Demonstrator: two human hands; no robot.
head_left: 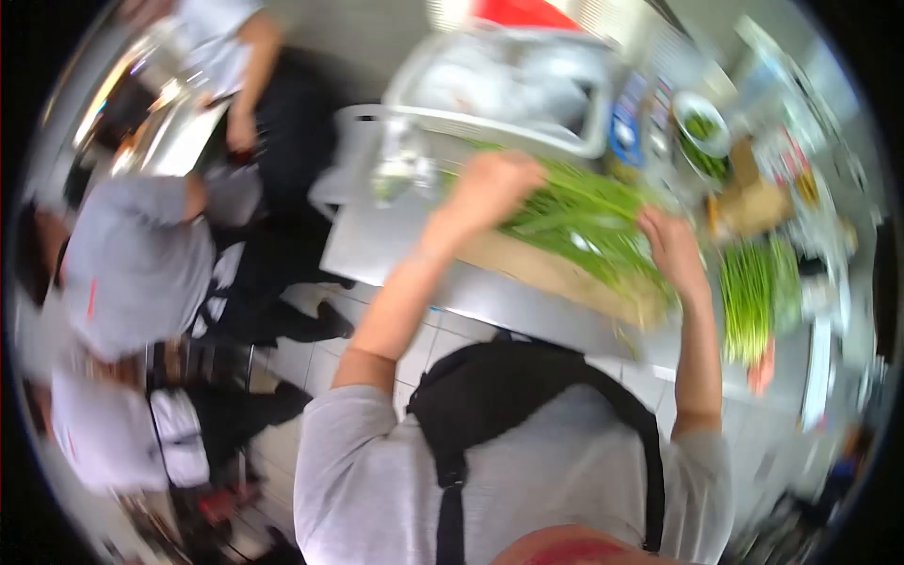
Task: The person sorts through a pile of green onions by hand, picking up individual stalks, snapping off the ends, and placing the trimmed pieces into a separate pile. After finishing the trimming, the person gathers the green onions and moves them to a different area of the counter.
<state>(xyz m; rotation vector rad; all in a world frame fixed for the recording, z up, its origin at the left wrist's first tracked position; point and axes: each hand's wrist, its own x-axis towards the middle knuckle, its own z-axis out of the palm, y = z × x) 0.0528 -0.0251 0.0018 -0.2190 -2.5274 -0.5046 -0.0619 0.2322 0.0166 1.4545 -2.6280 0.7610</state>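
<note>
Long green leafy stalks lie in a loose pile across a brown cutting board, their exact kind blurred. My left hand is closed on the far left end of the greens, fingers curled down and partly hidden. At the right end, my right hand has its fingers closed round the stalks. The greens stretch between both hands. A few loose strands hang over the near edge of the board, at its right corner.
A white basket of plastic bags stands behind the board. Farther right are a bowl of chopped greens, a brown carton and a bunch of thin green stalks. Co-workers stand to the left of the metal table.
</note>
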